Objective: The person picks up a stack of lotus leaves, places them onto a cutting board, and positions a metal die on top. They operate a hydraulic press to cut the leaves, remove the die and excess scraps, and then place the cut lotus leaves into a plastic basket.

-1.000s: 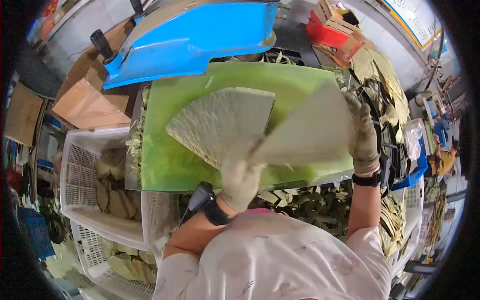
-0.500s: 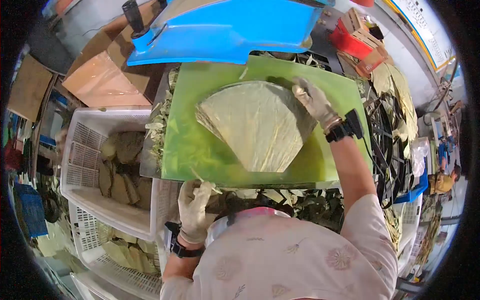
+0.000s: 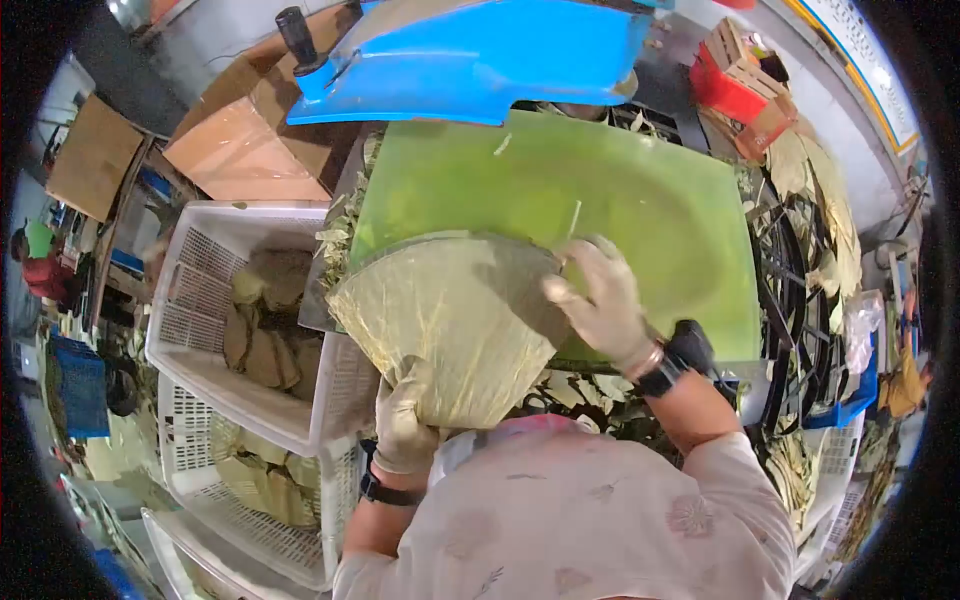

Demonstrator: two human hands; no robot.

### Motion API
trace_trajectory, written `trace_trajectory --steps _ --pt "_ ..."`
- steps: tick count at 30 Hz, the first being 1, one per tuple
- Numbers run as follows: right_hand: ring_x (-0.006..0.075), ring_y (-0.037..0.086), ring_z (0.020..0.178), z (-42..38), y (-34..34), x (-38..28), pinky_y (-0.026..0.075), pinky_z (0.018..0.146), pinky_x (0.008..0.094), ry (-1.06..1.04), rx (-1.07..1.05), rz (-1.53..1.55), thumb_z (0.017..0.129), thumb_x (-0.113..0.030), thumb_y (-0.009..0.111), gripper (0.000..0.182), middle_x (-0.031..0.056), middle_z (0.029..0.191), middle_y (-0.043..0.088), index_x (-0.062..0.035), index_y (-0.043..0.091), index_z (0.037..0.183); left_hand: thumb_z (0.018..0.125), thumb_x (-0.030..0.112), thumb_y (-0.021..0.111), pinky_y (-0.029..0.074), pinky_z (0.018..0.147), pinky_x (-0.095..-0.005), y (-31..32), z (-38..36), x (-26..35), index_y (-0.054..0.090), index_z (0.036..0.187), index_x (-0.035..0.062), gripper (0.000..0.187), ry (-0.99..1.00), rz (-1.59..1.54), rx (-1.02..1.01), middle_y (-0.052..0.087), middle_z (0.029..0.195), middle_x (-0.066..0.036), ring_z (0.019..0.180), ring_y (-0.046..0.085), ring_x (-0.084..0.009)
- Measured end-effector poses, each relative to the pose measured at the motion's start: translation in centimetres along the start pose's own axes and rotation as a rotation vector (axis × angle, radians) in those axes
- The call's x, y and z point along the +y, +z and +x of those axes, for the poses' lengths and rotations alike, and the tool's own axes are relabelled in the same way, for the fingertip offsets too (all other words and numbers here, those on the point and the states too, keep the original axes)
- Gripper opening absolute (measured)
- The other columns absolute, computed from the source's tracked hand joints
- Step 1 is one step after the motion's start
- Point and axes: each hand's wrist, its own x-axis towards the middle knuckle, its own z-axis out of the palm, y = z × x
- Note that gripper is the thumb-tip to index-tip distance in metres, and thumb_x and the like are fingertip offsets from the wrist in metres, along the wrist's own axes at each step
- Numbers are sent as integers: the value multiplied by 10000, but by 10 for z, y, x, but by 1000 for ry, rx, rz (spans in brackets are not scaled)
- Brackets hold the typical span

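Observation:
A fan-shaped stack of dried, pale green-brown leaf pieces (image 3: pixel 450 320) overhangs the near edge of the translucent green board (image 3: pixel 680 230). My gloved left hand (image 3: pixel 405 420) grips its lower left side, thumb on top and the other fingers hidden beneath. At the stack's upper right corner is my gloved right hand (image 3: pixel 605 300), thumb and fingers apart, with the thumb close to the edge. A thin pale strip (image 3: pixel 575 218) shows just beyond the right fingertips, and another small scrap (image 3: pixel 502 145) lies farther up the board.
Behind the board is a blue machine cover (image 3: pixel 470 60) with a black handle (image 3: pixel 298 38). A white crate (image 3: pixel 235 385) holding cut leaf pieces stands at left, with another crate (image 3: pixel 270 540) below it. Leaf scraps (image 3: pixel 585 395) fill the near side; black straps (image 3: pixel 785 300) hang at right.
The leaf stack has slid toward me and left across the board. My left hand has taken hold of it, and my right hand has come nearer along with it.

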Motion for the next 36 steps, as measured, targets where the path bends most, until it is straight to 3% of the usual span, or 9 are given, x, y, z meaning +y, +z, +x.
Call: trace_trajectory --steps 5,14,17,21,25,26,29,33,36 --pt "211 667 1141 -100 -27 12 543 954 376 640 -896 1119 1057 -416 577 606 132 1306 666 11 505 1481 1034 113 512 591 951 -455 47 -7 0 448 1457 7 441 -108 -205 81 622 1320 -158 1164 668 -315" --pt "196 663 1077 -88 -33 23 549 879 363 285 91 1642 949 -177 695 372 148 1236 698 51 664 1241 1021 117 514 459 1069 -414 56 42 -41 480 1457 -23 459 508 417 -311 606 1374 -161 1237 595 -312" --pt "259 689 950 -87 -52 46 565 876 419 303 78 1541 909 -114 683 410 122 1050 695 51 574 1268 1004 101 588 442 1099 -420 43 72 -51 448 1478 -12 507 -23 -518 -466 592 1408 -171 1279 565 -333" --pt "289 708 934 -118 -20 87 568 879 414 325 166 1556 905 -122 689 276 186 984 728 102 674 1066 1086 235 472 372 1169 -436 48 74 -91 469 1465 7 443 332 425 -307 556 1459 -154 1319 534 -268" --pt "210 698 879 -125 -25 76 559 832 359 363 225 1608 945 -145 679 256 150 971 739 82 713 1057 991 51 620 419 1130 -401 58 62 -120 537 1391 10 410 505 505 -364 595 1408 -124 1277 553 -221" --pt "208 689 862 -125 -31 77 553 815 357 364 176 1545 958 -156 665 250 153 972 738 76 714 1039 954 27 643 515 1009 -371 80 53 -113 549 1372 -4 429 133 -324 -278 654 1280 -116 1145 629 -221" --pt "206 668 825 -122 -52 76 538 775 348 410 62 1416 981 -171 643 254 155 950 732 73 714 979 918 -16 656 516 995 -362 115 28 -92 565 1350 -17 442 386 365 -172 673 1245 -90 1119 636 -206" --pt "197 622 750 -122 -42 81 512 716 338 290 27 1446 988 -163 636 273 126 828 688 36 685 808 882 -24 662 528 954 -334 109 1 -97 569 1376 -22 502 277 99 -208 683 1227 -89 1090 646 -183" --pt "259 632 1061 -129 -30 87 523 991 429 423 -14 1488 973 -162 627 358 102 1168 635 -1 571 1288 888 22 696 514 995 -340 100 -22 -117 526 1426 -13 565 196 -25 -69 669 1278 -73 1144 628 -159"
